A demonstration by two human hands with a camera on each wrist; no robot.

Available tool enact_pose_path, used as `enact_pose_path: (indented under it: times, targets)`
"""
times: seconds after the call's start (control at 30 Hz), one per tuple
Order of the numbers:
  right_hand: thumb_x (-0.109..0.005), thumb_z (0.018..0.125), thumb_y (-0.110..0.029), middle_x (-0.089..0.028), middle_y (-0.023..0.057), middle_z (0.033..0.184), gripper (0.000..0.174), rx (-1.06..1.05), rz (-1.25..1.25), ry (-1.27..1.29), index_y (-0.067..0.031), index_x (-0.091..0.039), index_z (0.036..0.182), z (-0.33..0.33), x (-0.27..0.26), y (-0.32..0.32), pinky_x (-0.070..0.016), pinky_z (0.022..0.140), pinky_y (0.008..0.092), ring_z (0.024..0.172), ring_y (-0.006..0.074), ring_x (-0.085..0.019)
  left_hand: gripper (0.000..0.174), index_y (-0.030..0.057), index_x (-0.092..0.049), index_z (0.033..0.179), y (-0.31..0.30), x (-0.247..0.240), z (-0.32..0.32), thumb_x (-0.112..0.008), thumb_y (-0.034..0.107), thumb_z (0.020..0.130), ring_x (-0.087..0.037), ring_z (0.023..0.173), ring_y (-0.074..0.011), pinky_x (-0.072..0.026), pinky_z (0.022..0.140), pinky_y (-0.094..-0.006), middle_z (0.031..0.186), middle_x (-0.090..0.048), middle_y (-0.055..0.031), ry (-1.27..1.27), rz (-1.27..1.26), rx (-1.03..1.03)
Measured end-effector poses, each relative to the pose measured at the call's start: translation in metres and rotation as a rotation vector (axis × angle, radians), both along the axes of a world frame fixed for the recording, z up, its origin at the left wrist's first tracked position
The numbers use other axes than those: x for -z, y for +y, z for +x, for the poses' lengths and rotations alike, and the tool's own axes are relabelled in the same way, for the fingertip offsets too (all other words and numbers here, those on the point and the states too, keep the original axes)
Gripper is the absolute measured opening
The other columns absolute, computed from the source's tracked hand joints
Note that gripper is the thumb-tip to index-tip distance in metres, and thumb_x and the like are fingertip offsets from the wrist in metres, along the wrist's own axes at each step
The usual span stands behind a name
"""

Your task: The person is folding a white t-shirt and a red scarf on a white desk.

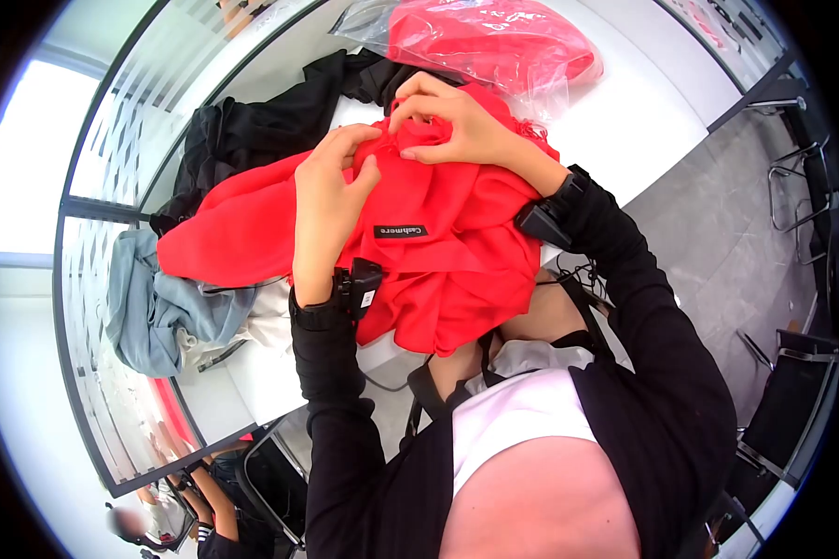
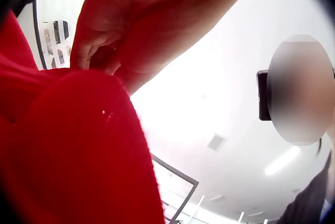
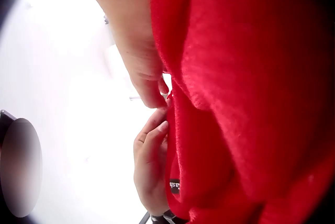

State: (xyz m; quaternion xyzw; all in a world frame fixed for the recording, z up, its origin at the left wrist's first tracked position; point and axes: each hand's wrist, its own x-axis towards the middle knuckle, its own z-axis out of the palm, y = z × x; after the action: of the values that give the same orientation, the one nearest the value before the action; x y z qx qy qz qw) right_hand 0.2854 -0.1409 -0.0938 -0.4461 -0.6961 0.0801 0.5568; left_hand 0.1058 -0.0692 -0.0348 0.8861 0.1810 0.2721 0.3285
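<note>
A red scarf (image 1: 438,270) with a black "Cashmere" label (image 1: 401,231) lies bunched over the table and the person's lap. My left hand (image 1: 331,182) is at its upper folds, fingertips curled onto the cloth. Just to the right, my right hand (image 1: 457,126) pinches a gathered bit of the scarf between thumb and bent fingers. The two hands' fingertips come close together at the scarf's edge in the right wrist view, where the left hand (image 3: 152,169) sits below the right hand (image 3: 138,72). Red cloth (image 2: 78,145) fills much of the left wrist view.
Black cloth (image 1: 252,130) lies behind the scarf, and blue-grey cloth (image 1: 163,303) is heaped at the left. A clear plastic bag (image 1: 494,47) with red contents rests at the back of the white table (image 1: 643,121). A framed glass partition (image 1: 112,149) borders the left side.
</note>
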Motion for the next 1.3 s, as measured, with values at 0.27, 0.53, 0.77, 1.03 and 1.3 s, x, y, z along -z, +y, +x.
enact_pose_path:
  times: [0.27, 0.53, 0.77, 1.03, 1.3]
  targets:
    - [-0.073, 0.06, -0.01, -0.036, 0.0032, 0.076, 0.018, 0.066, 0.113, 0.013, -0.0077, -0.062, 0.073, 0.002, -0.006, -0.005, -0.0379, 0.066, 0.0247, 0.073, 0.015, -0.043, 0.023, 0.0006, -0.057, 0.098, 0.004, 0.003, 0.0, -0.054, -0.001, 0.075, -0.059, 0.081, -0.02, -0.047, 0.071, -0.0269, 0.097, -0.06, -0.0103, -0.02, -0.056, 0.029]
    - [-0.066, 0.065, -0.004, -0.047, 0.0045, 0.084, 0.013, 0.058, 0.132, -0.002, -0.0058, -0.059, 0.076, -0.004, 0.0, 0.002, -0.0419, 0.068, 0.0248, 0.077, 0.0156, -0.05, 0.027, -0.0017, -0.055, 0.105, -0.002, 0.001, 0.001, -0.052, -0.004, 0.078, -0.054, 0.089, -0.0113, -0.0449, 0.077, -0.023, 0.103, -0.056, -0.0066, 0.103, -0.12, 0.028]
    - [-0.061, 0.07, -0.005, -0.056, 0.0073, 0.098, 0.009, -0.057, 0.064, 0.02, -0.0038, -0.054, 0.075, -0.002, -0.001, 0.001, -0.044, 0.076, 0.0273, 0.087, 0.0189, -0.056, 0.024, -0.002, -0.057, 0.096, -0.006, 0.007, 0.007, -0.063, 0.005, 0.074, -0.061, 0.073, -0.0173, -0.0476, 0.068, -0.0259, 0.089, -0.06, -0.0108, 0.046, -0.097, 0.029]
    - [-0.063, 0.072, -0.01, -0.06, 0.0065, 0.076, 0.012, -0.089, -0.015, 0.055, -0.0028, -0.054, 0.076, -0.002, 0.002, 0.003, -0.0458, 0.07, 0.0275, 0.073, 0.0185, -0.059, 0.019, -0.0017, -0.059, 0.091, 0.001, 0.017, 0.007, -0.064, 0.002, 0.073, -0.062, 0.075, -0.017, -0.0483, 0.07, -0.0258, 0.086, -0.062, -0.0101, -0.038, -0.164, 0.033]
    - [-0.064, 0.071, -0.007, -0.059, 0.0042, 0.074, 0.009, -0.104, -0.101, 0.03, -0.0028, -0.057, 0.076, 0.001, -0.002, -0.002, -0.0445, 0.065, 0.0239, 0.069, 0.0136, -0.058, 0.019, -0.0006, -0.059, 0.089, 0.0, 0.012, 0.003, -0.065, 0.004, 0.072, -0.061, 0.071, -0.0165, -0.047, 0.065, -0.0255, 0.079, -0.062, -0.0093, 0.047, -0.082, 0.008]
